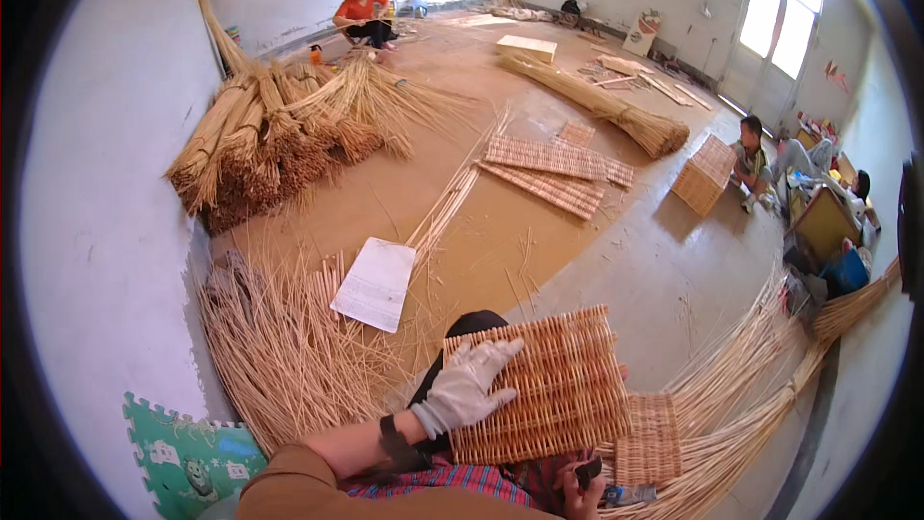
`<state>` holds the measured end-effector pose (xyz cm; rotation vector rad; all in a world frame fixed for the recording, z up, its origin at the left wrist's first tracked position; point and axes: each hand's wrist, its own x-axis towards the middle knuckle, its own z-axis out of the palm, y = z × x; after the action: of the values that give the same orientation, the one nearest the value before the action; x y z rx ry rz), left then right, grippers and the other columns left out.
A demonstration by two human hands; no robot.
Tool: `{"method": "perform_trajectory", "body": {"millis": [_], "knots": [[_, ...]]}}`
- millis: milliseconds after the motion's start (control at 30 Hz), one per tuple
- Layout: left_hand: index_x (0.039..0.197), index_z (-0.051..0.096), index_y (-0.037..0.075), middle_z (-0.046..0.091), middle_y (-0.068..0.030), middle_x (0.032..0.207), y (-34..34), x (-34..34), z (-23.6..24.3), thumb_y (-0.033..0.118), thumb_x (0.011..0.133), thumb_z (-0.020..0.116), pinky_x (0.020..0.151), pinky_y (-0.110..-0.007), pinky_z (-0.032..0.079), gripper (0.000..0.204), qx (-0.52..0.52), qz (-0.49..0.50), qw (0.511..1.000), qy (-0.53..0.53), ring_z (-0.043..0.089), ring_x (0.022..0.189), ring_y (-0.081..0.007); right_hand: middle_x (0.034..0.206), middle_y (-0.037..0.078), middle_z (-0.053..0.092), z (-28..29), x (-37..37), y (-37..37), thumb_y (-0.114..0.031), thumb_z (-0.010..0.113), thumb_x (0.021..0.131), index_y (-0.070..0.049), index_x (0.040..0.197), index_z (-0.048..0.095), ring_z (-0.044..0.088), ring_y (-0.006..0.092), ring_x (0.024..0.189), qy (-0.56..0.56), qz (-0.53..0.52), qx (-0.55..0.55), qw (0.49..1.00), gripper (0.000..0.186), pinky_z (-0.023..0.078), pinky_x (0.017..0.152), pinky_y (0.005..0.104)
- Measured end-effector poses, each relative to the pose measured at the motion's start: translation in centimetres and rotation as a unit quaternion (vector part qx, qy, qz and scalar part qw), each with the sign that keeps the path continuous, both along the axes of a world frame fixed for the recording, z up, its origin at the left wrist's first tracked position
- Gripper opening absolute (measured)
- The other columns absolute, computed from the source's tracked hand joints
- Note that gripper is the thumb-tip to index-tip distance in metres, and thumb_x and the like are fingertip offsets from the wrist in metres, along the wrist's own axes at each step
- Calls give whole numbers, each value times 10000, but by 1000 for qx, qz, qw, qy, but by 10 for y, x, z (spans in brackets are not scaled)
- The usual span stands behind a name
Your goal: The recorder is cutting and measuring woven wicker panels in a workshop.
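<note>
My left hand, in a pale work glove, lies spread on the left part of a woven wicker panel. The panel rests tilted across my lap, with upright rod ends along its top edge. Low in the view, my bare right hand is closed round a small dark object whose kind I cannot make out. Just right of that hand lies a smaller woven piece, partly behind the large panel.
Loose wicker rods cover the floor at left, with more long rods at right. A white sheet lies ahead, near flat woven panels. Bundles lean on the left wall. A person in orange sits far back.
</note>
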<state>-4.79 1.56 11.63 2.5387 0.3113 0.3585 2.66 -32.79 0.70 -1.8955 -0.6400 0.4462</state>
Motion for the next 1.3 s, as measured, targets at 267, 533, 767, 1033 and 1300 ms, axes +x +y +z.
{"method": "perform_trajectory", "body": {"millis": [267,533,767,1033,1300], "knots": [[1598,432,77,560,-267,1496,39,65,-13,713,942,604,1231,-531,322,930,63,35,997,-35,496,1414,-450,646,39,668,39,-1,28,-171,678,982,-11,892,705,669,158,611,16,11,122,992,186,524,598,309],[1486,549,28,697,-215,1199,19,77,-2,555,774,865,1019,-486,492,941,-4,0,998,-67,657,1136,-400,744,93,662,47,2,24,-178,720,951,-46,948,707,677,250,674,20,-30,100,994,133,514,630,369],[1511,526,11,672,-191,1195,2,67,-7,588,776,872,1000,-484,485,996,-61,4,994,-93,639,1104,-385,818,126,660,42,6,18,-185,764,900,-57,986,717,672,335,762,-82,35,122,989,161,526,674,409],[1448,557,-60,679,-269,1259,15,73,-10,595,957,716,1010,-467,502,834,-46,19,997,-61,658,1150,-427,829,114,653,38,11,19,-173,753,913,-53,1006,719,668,310,751,-43,64,156,985,155,514,663,406],[1375,610,-56,704,-251,1168,9,78,-11,610,1004,633,943,-456,520,762,-32,7,997,-68,680,1057,-412,830,118,658,36,12,21,-172,748,924,-50,1011,712,672,311,755,-41,75,152,985,155,522,672,391]]}}
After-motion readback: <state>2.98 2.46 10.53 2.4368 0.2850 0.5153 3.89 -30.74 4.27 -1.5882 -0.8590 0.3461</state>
